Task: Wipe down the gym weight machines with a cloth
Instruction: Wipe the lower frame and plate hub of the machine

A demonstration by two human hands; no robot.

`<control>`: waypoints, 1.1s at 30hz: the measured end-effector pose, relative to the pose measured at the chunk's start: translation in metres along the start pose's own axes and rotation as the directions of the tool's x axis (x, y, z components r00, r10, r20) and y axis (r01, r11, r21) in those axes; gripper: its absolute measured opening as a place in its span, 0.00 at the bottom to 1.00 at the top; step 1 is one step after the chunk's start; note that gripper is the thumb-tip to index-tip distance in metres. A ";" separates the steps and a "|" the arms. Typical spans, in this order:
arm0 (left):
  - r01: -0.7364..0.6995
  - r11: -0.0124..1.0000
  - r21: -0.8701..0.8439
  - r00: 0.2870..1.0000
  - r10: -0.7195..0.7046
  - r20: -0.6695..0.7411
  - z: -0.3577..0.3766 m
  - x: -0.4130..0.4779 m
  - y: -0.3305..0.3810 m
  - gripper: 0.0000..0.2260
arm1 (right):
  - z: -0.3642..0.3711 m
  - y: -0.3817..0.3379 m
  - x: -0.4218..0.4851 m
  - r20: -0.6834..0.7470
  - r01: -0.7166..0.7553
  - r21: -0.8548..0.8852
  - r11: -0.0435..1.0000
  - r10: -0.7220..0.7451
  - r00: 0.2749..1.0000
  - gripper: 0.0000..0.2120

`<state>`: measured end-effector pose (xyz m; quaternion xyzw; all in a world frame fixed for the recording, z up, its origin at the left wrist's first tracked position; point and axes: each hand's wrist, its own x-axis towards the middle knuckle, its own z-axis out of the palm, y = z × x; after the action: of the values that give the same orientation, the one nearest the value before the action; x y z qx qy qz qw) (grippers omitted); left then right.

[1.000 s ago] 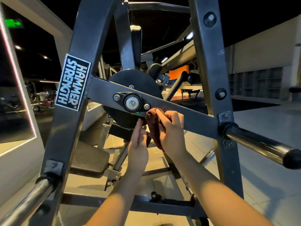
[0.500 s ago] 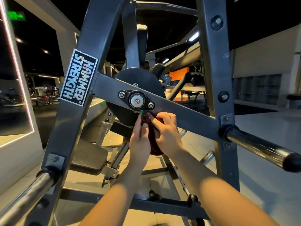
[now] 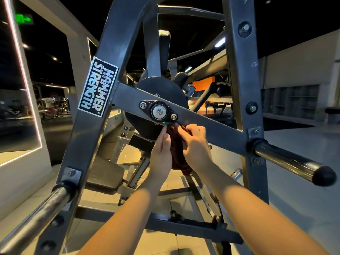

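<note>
1. The right hand (image 3: 196, 144) grips a dark red cloth (image 3: 177, 157), its fingers curled over the cloth's top edge.
2. The left hand (image 3: 161, 153) lies flat against the cloth's left side, fingers straight and pointing up; it grasps nothing.
3. The cloth hangs between both hands, its top pushed against the underside of a slanted grey crossbar (image 3: 211, 128).
4. Just above the fingertips, a bolted pivot bearing (image 3: 159, 112) sits on the crossbar, in front of a black disc (image 3: 160, 87).
5. The crossbar joins two grey frame uprights; the left upright carries a "Hammer Strength" label (image 3: 97, 87).
6. A chrome weight peg (image 3: 290, 161) sticks out at the right, and another peg (image 3: 36, 214) at lower left.
</note>
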<state>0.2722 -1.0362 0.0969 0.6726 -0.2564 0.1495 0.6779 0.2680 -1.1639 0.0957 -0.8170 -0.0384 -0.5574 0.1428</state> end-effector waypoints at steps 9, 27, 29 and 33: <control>0.059 0.998 -0.039 0.998 -0.060 -0.028 0.002 -0.003 0.006 0.19 | -0.014 -0.003 0.004 0.040 0.032 -0.050 0.998 -0.030 0.999 0.24; -0.382 0.709 0.593 0.920 0.352 0.172 0.027 -0.002 0.019 0.20 | -0.038 0.048 0.042 0.004 -0.456 -0.031 0.890 0.456 0.890 0.15; -0.455 0.590 0.667 0.879 0.416 0.232 0.032 0.011 0.010 0.20 | -0.026 0.024 0.048 -0.032 -0.349 -0.002 0.937 0.349 0.936 0.15; -0.440 0.507 0.741 0.885 0.381 0.266 0.039 0.018 0.011 0.22 | -0.022 0.020 0.046 -0.026 -0.147 0.071 0.987 0.149 0.989 0.17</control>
<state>0.2756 -1.0764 0.1145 0.8236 -0.3394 0.3794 0.2501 0.2702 -1.1935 0.1411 -0.8033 0.0053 -0.5564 0.2125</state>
